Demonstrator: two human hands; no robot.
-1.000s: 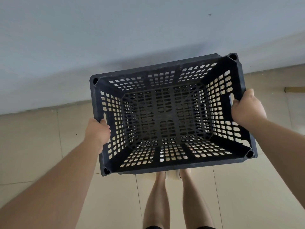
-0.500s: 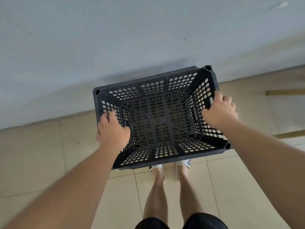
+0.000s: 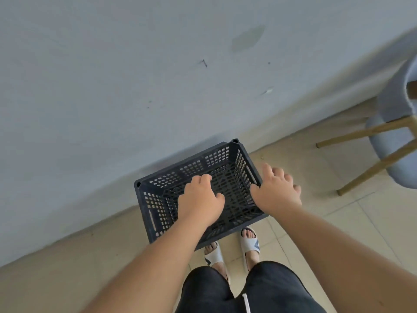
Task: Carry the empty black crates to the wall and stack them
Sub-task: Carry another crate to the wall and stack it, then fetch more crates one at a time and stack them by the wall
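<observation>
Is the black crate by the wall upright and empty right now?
Upright and empty: the black crate has its open top facing up, with only its perforated bottom visible inside.

Soft, even light, moderately bright; no glare. Faint shadow fell on wall (image 3: 112,86) beside crate (image 3: 155,206). Wide-angle distortion bowed floor (image 3: 67,267) line. Chair (image 3: 390,105) at right edge smeared; whole frame slightly soft.
</observation>
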